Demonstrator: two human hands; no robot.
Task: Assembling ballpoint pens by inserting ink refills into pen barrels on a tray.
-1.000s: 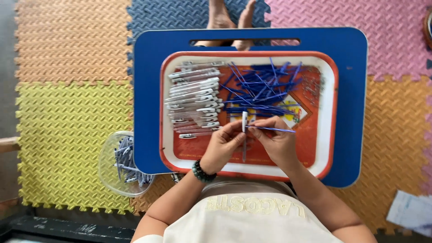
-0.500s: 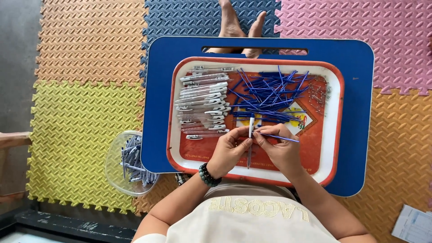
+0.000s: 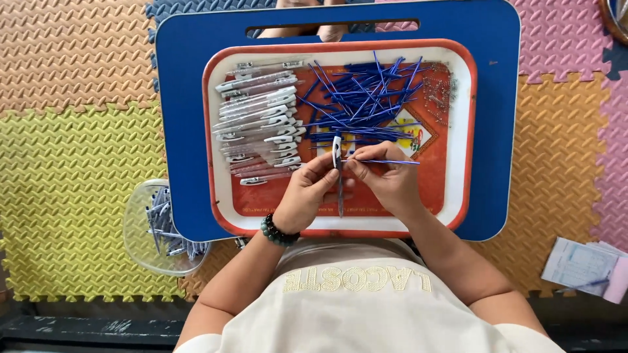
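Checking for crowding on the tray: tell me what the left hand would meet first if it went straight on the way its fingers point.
Probably the right hand, close ahead of the left hand.

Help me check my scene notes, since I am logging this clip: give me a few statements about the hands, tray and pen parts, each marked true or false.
1. The left hand holds a clear pen barrel upright over the tray. True.
2. The right hand pinches a thin blue refill. True.
3. The loose blue refills lie in the tray's left half. False: they are piled in the upper right half; the clear pen barrels are stacked on the left.
4. The clear plastic bowl sits on the tray. False: it sits on the foam mat, left of the blue table.
5. The left wrist wears a dark bead bracelet. True.
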